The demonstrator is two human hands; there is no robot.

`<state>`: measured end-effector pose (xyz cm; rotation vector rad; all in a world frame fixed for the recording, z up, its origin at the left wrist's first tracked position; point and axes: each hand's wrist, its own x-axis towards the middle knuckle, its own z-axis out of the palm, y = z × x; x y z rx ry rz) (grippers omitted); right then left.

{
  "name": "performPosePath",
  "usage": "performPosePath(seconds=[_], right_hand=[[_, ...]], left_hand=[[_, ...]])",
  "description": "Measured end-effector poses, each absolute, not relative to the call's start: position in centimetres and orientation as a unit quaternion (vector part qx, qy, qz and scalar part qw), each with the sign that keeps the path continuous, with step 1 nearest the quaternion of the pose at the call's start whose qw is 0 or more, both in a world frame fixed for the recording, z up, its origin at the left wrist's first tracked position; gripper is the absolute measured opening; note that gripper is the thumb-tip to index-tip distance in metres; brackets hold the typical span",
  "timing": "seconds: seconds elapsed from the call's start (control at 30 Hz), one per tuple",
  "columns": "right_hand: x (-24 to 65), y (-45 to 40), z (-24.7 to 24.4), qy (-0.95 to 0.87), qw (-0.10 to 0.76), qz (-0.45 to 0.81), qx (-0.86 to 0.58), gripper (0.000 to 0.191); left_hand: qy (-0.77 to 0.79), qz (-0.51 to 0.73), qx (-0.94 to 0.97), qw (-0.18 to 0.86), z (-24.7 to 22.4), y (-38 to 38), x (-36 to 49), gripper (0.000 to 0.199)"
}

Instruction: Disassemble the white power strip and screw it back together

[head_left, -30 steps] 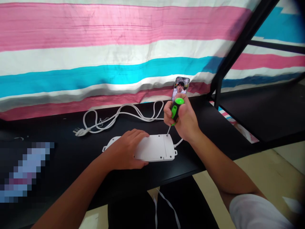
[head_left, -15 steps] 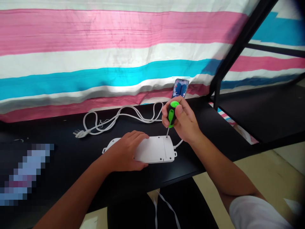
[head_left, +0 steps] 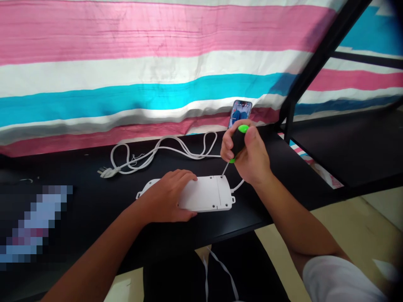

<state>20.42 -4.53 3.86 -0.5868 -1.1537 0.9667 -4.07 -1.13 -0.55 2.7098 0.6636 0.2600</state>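
Observation:
A white power strip (head_left: pixel 204 193) lies on the black table, its screw holes facing up. Across its left half rests my left hand (head_left: pixel 171 196), thumb on the near edge and fingers on the far edge, gripping it. My right hand (head_left: pixel 248 153) is closed around the green and black handle of a screwdriver (head_left: pixel 239 141). The shaft slants down to the left, and its tip is at the hole in the strip's far right corner. Whether a screw sits in that hole is too small to tell.
Behind the strip, a white cable (head_left: pixel 163 147) lies in loops, with its plug (head_left: pixel 108 172) at the left. A phone (head_left: pixel 241 111) leans against the striped sheet (head_left: pixel 141 98). Black frame bars (head_left: pixel 291 113) rise at the right. A pixelated patch covers the left side.
The screwdriver handle has tilted to the right along with my right hand, while its tip stays at the same corner hole. My left hand keeps its place on the strip. The view has shifted slightly.

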Motion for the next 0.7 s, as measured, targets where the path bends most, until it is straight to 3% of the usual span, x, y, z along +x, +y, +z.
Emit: performPosePath(seconds=[0.27, 0.7], right_hand=[[22.1, -5.2, 5.5, -0.456, 0.722, 0.454, -0.254, 0.044], [21.2, -5.7, 4.8, -0.491, 0.598, 0.607, -0.179, 0.045]], left_hand=[[0.237, 0.082, 0.953, 0.167, -0.6, -1.2, -4.1, 0.069], [0.244, 0.088, 0.952, 0.162, -0.7, -1.2, -3.7, 0.060]])
